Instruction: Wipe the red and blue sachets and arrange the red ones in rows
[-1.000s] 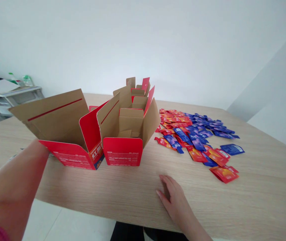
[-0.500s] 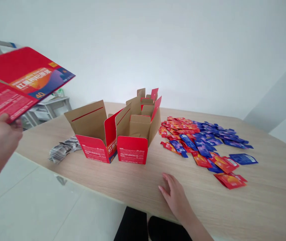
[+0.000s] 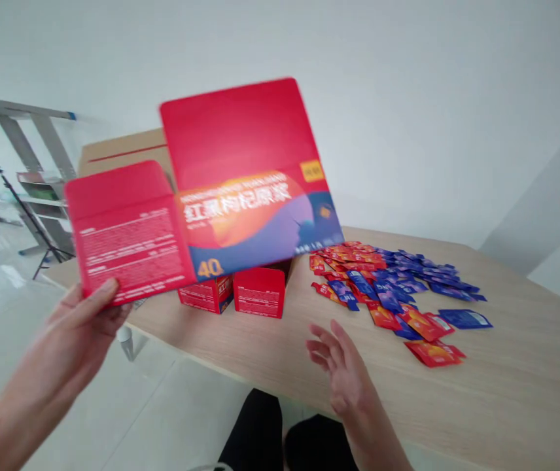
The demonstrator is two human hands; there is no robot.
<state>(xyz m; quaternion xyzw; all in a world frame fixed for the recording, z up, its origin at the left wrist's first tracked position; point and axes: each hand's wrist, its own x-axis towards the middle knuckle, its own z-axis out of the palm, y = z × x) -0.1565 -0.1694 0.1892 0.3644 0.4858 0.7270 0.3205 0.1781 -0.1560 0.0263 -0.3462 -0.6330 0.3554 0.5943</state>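
Note:
My left hand (image 3: 88,314) grips the lower left edge of a red printed cardboard box (image 3: 241,190), thumb on the front panel. The box is held up off the table, with its flaps raised and its printed sides facing me. Behind it, largely hidden, two red boxes (image 3: 260,292) stand on the table, their lower fronts showing. To the right, my right hand (image 3: 339,360) hovers over the table's front part, fingers apart and holding nothing. Beyond that hand lies a spread pile of red sachets (image 3: 434,352) and blue sachets (image 3: 465,318).
The wooden table (image 3: 520,386) runs along a white wall, its front edge close to my knees. At the left, a thin black tripod (image 3: 29,219) and a grey metal frame (image 3: 35,124) stand beyond the table. Pale tiles (image 3: 127,392) cover the floor.
My left hand has carried the box rightward from the far left, turning its printed front toward me. It now covers most of the standing boxes. My right hand has lifted and turned its palm inward.

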